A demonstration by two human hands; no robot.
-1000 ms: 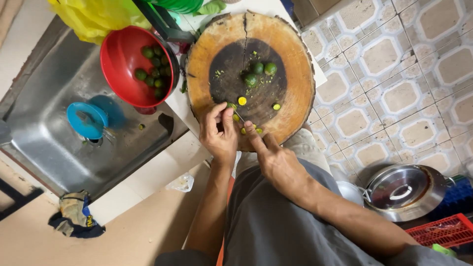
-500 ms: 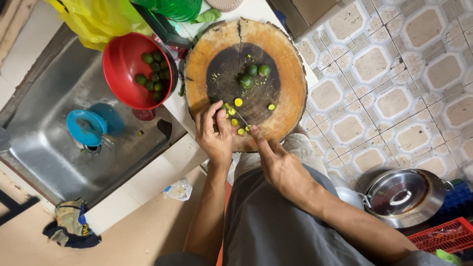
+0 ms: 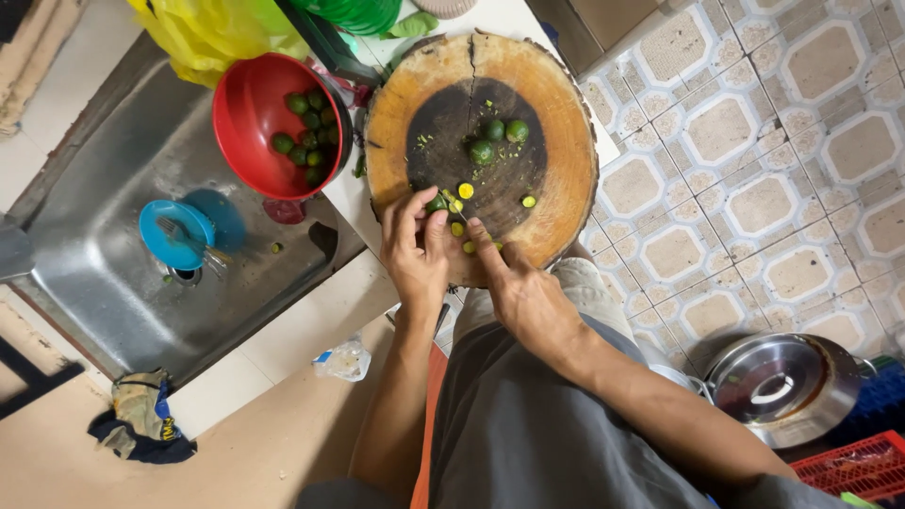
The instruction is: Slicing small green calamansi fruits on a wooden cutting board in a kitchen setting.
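Observation:
A round wooden chopping block (image 3: 556, 123) with a dark centre lies on the counter. My left hand (image 3: 415, 254) pins a small green lime (image 3: 436, 203) near the block's front edge with its fingertips. My right hand (image 3: 523, 292) is closed beside it with the index finger stretched out over a thin knife blade (image 3: 464, 219), most of which is hidden. Yellow-faced cut lime pieces (image 3: 465, 190) lie around the fingers. Three whole limes (image 3: 500, 137) rest in the middle of the block.
A red bowl (image 3: 247, 113) with several limes sits at the sink's edge, left of the block. The steel sink (image 3: 123, 170) holds a blue lid (image 3: 174, 234). A yellow bag (image 3: 212, 33) is behind; a steel pot lid (image 3: 782, 386) and red crate (image 3: 863, 467) stand on the tiled floor.
Both hands stay at the block's near edge, the right hand working against the lime held by the left. The view has shifted slightly.

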